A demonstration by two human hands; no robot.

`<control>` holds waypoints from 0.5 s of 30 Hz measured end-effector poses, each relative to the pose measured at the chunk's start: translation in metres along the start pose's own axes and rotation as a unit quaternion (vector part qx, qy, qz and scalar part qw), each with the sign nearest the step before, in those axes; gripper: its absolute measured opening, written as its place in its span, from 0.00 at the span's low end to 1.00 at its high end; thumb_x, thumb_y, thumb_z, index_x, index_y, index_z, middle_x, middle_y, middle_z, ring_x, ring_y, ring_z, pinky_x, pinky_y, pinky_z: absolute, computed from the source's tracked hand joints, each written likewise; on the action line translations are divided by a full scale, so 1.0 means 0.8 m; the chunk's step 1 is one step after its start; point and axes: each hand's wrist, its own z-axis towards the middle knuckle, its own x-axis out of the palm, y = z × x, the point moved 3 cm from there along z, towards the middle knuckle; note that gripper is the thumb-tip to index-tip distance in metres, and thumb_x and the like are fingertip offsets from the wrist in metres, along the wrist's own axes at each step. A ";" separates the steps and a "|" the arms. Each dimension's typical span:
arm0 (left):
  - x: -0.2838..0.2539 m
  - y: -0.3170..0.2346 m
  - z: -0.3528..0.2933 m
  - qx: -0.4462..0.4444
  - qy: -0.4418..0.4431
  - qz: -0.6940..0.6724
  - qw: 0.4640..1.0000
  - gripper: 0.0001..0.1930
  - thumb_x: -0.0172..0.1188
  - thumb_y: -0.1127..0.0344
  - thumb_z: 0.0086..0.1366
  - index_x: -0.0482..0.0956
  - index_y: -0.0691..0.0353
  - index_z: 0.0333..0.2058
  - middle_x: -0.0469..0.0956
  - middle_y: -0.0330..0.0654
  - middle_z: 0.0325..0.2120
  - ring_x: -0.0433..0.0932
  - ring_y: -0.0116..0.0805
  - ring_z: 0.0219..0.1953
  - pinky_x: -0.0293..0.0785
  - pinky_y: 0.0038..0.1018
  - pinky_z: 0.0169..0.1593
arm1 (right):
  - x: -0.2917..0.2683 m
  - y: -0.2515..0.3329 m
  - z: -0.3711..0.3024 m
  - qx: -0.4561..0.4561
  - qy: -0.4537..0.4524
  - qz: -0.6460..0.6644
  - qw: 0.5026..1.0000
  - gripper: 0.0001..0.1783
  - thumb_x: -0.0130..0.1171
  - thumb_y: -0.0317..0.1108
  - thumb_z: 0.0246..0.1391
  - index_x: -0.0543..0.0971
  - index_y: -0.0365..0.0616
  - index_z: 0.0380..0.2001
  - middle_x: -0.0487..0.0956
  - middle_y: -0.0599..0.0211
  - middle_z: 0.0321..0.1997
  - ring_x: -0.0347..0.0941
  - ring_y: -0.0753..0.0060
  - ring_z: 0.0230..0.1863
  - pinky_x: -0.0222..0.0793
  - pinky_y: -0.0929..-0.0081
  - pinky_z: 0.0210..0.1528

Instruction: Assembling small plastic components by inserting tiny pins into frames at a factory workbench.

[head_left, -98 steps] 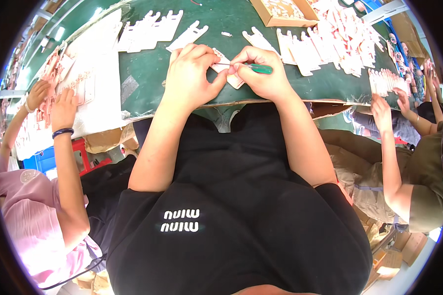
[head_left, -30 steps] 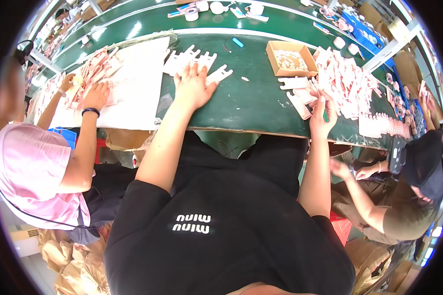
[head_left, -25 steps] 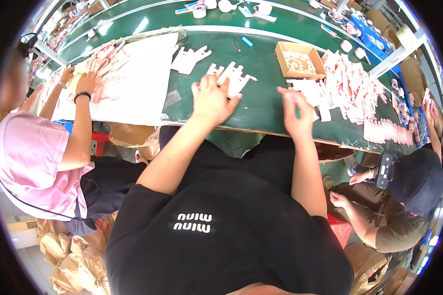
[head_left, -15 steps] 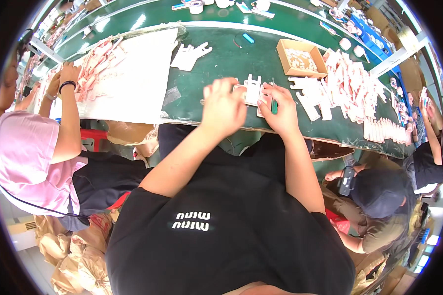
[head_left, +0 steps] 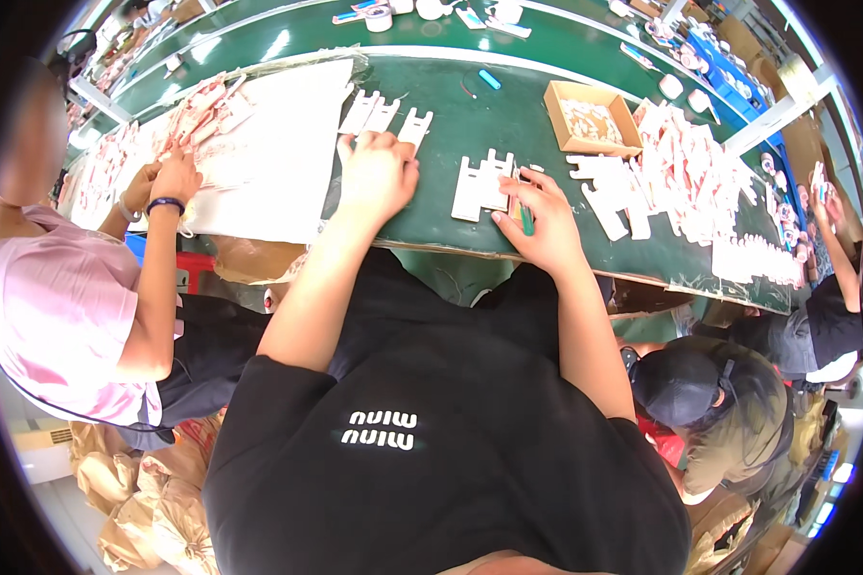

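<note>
With our right hand (head_left: 547, 222) we are holding the green-handled tool (head_left: 526, 221), touching white plates (head_left: 467, 195) on the table (head_left: 508, 110); our left hand (head_left: 379, 177) is curving, grip unclear. The tool, catching, might be scattering plates.

Both bare forearms (head_left: 309, 292) extended forward, left grip (head_left: 382, 177) palm-down and loosely bent, right grip (head_left: 547, 222) turned inward, curled.

Three notched plates (head_left: 382, 115) show by the left hand (head_left: 379, 179); there is one green-handled tool (head_left: 527, 221); one shallow box (head_left: 596, 146); one blue cylinder (head_left: 490, 79).
</note>
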 end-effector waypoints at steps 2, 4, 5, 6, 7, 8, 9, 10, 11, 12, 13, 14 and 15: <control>-0.004 -0.029 -0.024 0.015 -0.005 -0.043 0.999 0.11 0.70 0.60 0.63 0.92 0.54 0.43 0.83 0.43 0.42 0.80 0.46 0.56 0.61 0.62 0.71 | -0.001 0.006 0.003 0.002 0.009 0.010 1.000 0.22 0.78 0.32 0.55 0.84 0.45 0.52 0.88 0.59 0.62 0.75 0.40 0.72 0.71 0.48 0.74; -0.014 -0.055 -0.043 0.050 -0.020 -0.089 0.995 0.10 0.71 0.63 0.64 0.90 0.54 0.43 0.82 0.41 0.39 0.81 0.44 0.53 0.60 0.60 0.71 | 0.001 0.006 0.003 0.000 0.006 0.008 1.000 0.22 0.78 0.32 0.55 0.85 0.45 0.52 0.88 0.60 0.62 0.75 0.40 0.72 0.71 0.48 0.74; -0.019 -0.067 -0.049 0.078 -0.029 -0.110 0.990 0.09 0.70 0.67 0.64 0.89 0.58 0.43 0.82 0.42 0.39 0.81 0.47 0.52 0.68 0.55 0.68 | 0.001 0.005 0.003 -0.004 0.003 0.007 1.000 0.22 0.78 0.32 0.54 0.85 0.45 0.52 0.88 0.60 0.62 0.75 0.41 0.71 0.71 0.48 0.73; -0.019 -0.074 -0.054 0.082 -0.014 -0.154 0.985 0.09 0.69 0.68 0.64 0.89 0.59 0.42 0.82 0.43 0.40 0.80 0.49 0.53 0.71 0.52 0.65 | 0.003 0.003 0.003 -0.003 0.004 0.006 1.000 0.22 0.78 0.32 0.54 0.85 0.45 0.52 0.88 0.60 0.62 0.75 0.41 0.71 0.71 0.48 0.73; -0.019 -0.080 -0.058 0.085 0.001 -0.197 0.977 0.08 0.68 0.69 0.64 0.89 0.59 0.41 0.82 0.44 0.41 0.80 0.50 0.54 0.75 0.48 0.62 | 0.003 0.002 0.003 -0.004 -0.015 0.021 1.000 0.21 0.78 0.33 0.54 0.86 0.46 0.51 0.89 0.61 0.58 0.77 0.42 0.69 0.73 0.49 0.71; -0.022 -0.084 -0.061 0.100 -0.015 -0.192 0.976 0.08 0.67 0.72 0.63 0.88 0.60 0.41 0.83 0.45 0.41 0.81 0.50 0.52 0.79 0.44 0.57 | 0.002 0.000 0.001 -0.004 -0.035 0.036 0.999 0.19 0.78 0.34 0.53 0.87 0.47 0.49 0.90 0.63 0.54 0.78 0.43 0.67 0.74 0.50 0.69; -0.023 -0.084 -0.063 0.099 -0.015 -0.192 0.976 0.08 0.67 0.72 0.63 0.88 0.60 0.41 0.83 0.45 0.41 0.81 0.50 0.52 0.79 0.44 0.57 | 0.002 0.001 0.001 -0.005 -0.034 0.036 0.999 0.19 0.78 0.34 0.53 0.87 0.47 0.49 0.90 0.63 0.54 0.78 0.43 0.67 0.74 0.50 0.69; -0.023 -0.083 -0.064 0.095 -0.006 -0.205 0.974 0.08 0.67 0.72 0.63 0.88 0.61 0.42 0.83 0.45 0.41 0.81 0.50 0.51 0.79 0.44 0.56 | -0.001 0.001 0.001 0.006 -0.048 0.038 0.998 0.18 0.77 0.33 0.52 0.88 0.46 0.47 0.90 0.63 0.50 0.79 0.45 0.63 0.75 0.51 0.66; -0.023 -0.082 -0.065 0.092 0.003 -0.219 0.971 0.09 0.68 0.72 0.63 0.88 0.61 0.42 0.84 0.46 0.41 0.82 0.51 0.50 0.79 0.45 0.56 | -0.003 0.002 0.000 0.018 -0.063 0.040 0.997 0.16 0.77 0.31 0.52 0.89 0.46 0.46 0.90 0.63 0.46 0.80 0.48 0.60 0.76 0.53 0.64; -0.026 -0.082 -0.064 0.092 0.003 -0.218 0.972 0.09 0.68 0.72 0.63 0.88 0.61 0.42 0.84 0.46 0.41 0.82 0.51 0.50 0.79 0.45 0.56 | -0.003 0.000 0.000 0.018 -0.064 0.041 0.997 0.16 0.77 0.31 0.52 0.89 0.46 0.46 0.90 0.63 0.46 0.80 0.48 0.60 0.76 0.53 0.64; -0.029 -0.082 -0.063 0.085 0.021 -0.251 0.964 0.10 0.68 0.72 0.62 0.87 0.62 0.42 0.84 0.46 0.42 0.82 0.52 0.49 0.80 0.44 0.55 | -0.004 -0.002 0.000 0.024 -0.064 0.040 0.997 0.15 0.76 0.30 0.52 0.89 0.45 0.44 0.89 0.63 0.43 0.80 0.52 0.56 0.76 0.55 0.61; -0.031 -0.083 -0.061 0.079 0.039 -0.284 0.955 0.10 0.68 0.72 0.62 0.87 0.63 0.43 0.84 0.46 0.42 0.82 0.52 0.48 0.81 0.44 0.54 | -0.005 -0.003 0.000 0.031 -0.065 0.039 0.997 0.13 0.76 0.28 0.51 0.89 0.44 0.42 0.89 0.64 0.40 0.80 0.55 0.53 0.77 0.56 0.58; -0.031 -0.083 -0.060 0.079 0.038 -0.282 0.955 0.10 0.68 0.72 0.62 0.87 0.63 0.43 0.84 0.46 0.42 0.82 0.52 0.48 0.81 0.44 0.54 | -0.005 -0.004 -0.001 0.030 -0.066 0.040 0.997 0.13 0.76 0.28 0.51 0.89 0.44 0.42 0.89 0.64 0.40 0.80 0.55 0.53 0.77 0.56 0.58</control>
